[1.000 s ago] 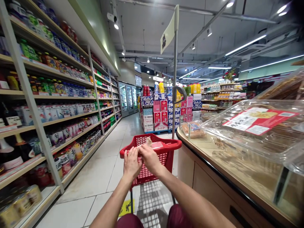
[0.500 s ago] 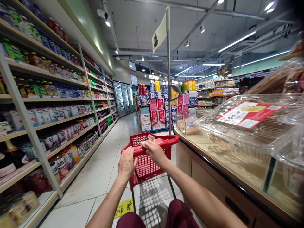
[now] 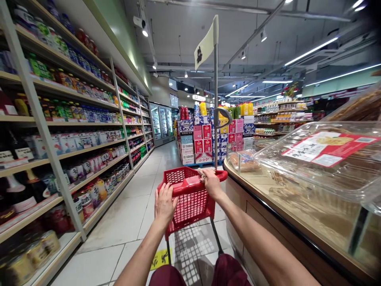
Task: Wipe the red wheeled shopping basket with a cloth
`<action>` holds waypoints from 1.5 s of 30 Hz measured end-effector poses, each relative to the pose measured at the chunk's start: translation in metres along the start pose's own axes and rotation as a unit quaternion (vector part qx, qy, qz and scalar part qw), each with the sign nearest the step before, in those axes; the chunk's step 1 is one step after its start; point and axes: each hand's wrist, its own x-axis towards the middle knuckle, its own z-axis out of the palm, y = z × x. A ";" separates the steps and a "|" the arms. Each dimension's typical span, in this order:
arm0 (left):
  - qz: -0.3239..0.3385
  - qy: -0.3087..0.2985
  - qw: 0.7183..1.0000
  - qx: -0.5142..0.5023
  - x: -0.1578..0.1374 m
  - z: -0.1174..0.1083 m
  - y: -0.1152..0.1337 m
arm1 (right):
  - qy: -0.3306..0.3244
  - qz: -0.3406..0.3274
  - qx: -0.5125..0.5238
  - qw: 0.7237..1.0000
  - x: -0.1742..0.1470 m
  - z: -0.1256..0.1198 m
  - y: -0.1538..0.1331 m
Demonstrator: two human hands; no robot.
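Note:
A small red shopping cart (image 3: 190,208) with a perforated basket stands right before my knees. My left hand (image 3: 164,203) lies over the left part of its red handle (image 3: 188,182), the fingers curled across the top. At the right part of the handle, my right hand (image 3: 213,186) is closed on a crumpled pale cloth (image 3: 203,173) and presses it against the bar. Whether the cloth is paper or fabric I cannot tell. A grey pole (image 3: 216,71) with a cream flag (image 3: 204,45) rises behind the handle.
Shelves of drinks (image 3: 89,123) line the left side. A wooden counter (image 3: 238,210) with clear packaged food boxes (image 3: 321,151) borders the right, close to the cart. Stacked cartons (image 3: 203,139) stand ahead, and tiled floor (image 3: 137,186) runs along the aisle.
My right hand has slid rightwards along the handle with the cloth. My left hand stays on the handle's left part. The view has shifted slightly left.

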 end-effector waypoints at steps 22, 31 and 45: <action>0.025 0.014 0.999 -0.015 -0.002 0.003 -0.008 | -0.012 -0.077 0.035 0.996 0.003 0.015 -0.004; 0.008 0.043 0.998 -0.040 -0.004 0.006 0.002 | -0.096 -0.152 0.060 0.982 -0.005 0.022 -0.016; -0.086 0.072 0.988 -0.106 -0.006 0.016 0.001 | -0.065 -0.135 0.076 0.986 -0.006 0.029 -0.009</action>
